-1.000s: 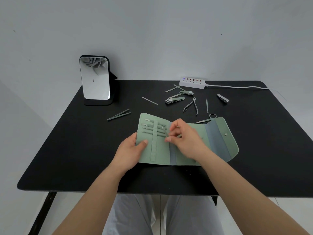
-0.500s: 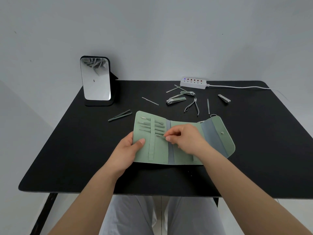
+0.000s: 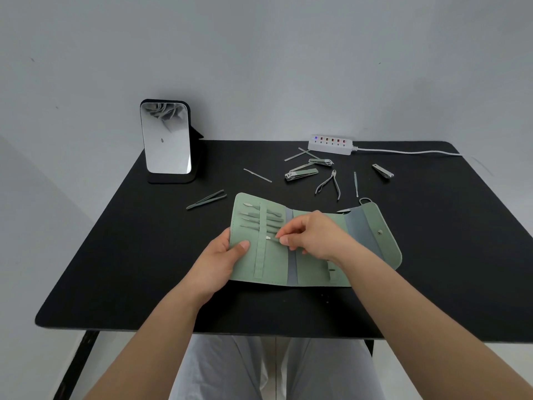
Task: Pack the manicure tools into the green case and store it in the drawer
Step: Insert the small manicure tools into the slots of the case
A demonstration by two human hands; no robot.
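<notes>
Grey-trousered knees (image 3: 259, 368) sit under the near edge of a black bench (image 3: 115, 269). On it the green case (image 3: 314, 264) lies unfolded, flap to the right. The left hand (image 3: 219, 261) grasps its left edge, thumb pressed on the inner panel; the right hand (image 3: 314, 235) pinches a slim tool (image 3: 272, 239) at the elastic strap, below four tools already slotted. Farther back lie tweezers (image 3: 207, 199), nippers (image 3: 330, 184), nail clippers (image 3: 301, 174) and thin files. A standing mirror (image 3: 166, 138) and a white power strip (image 3: 330, 144) sit at the far edge, against a plain grey wall (image 3: 259, 53).
</notes>
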